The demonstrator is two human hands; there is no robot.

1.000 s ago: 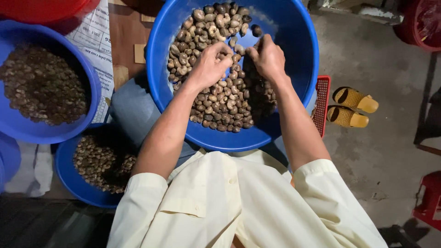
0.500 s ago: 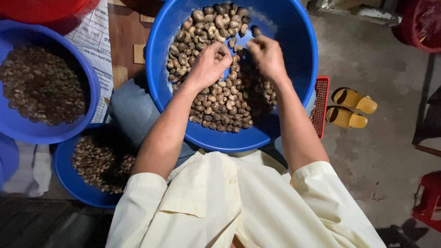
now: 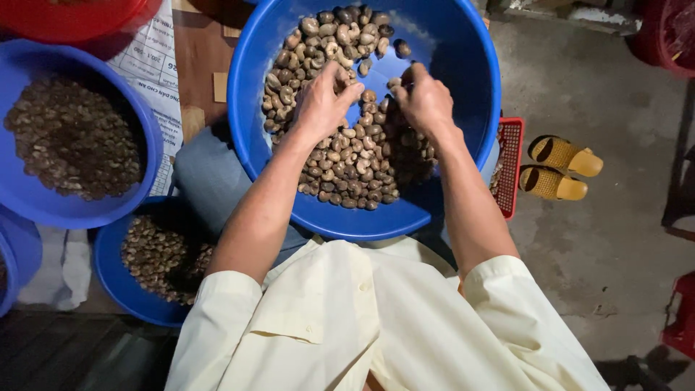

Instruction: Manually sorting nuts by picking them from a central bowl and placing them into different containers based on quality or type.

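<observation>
A big blue basin (image 3: 463, 94) in front of me holds a heap of brown cashew nuts (image 3: 347, 159) in their shells. My left hand (image 3: 322, 101) rests on the heap with fingers curled into the nuts. My right hand (image 3: 426, 98) is beside it, fingers pinched together over the nuts near the basin's middle. Whether either hand grips a nut is hidden by the fingers. Cream shirt sleeves cover both upper arms.
Two more blue basins with darker nuts sit at the left (image 3: 72, 145) and lower left (image 3: 156, 261). A printed paper sheet (image 3: 148, 65) lies between them. A red mesh basket (image 3: 509, 163) and yellow sandals (image 3: 557, 166) are on the concrete floor at the right.
Both hands stay over the heap and shift slightly; the left fingers reach further up into the nuts, the right hand dips lower. The camera view drifts a little.
</observation>
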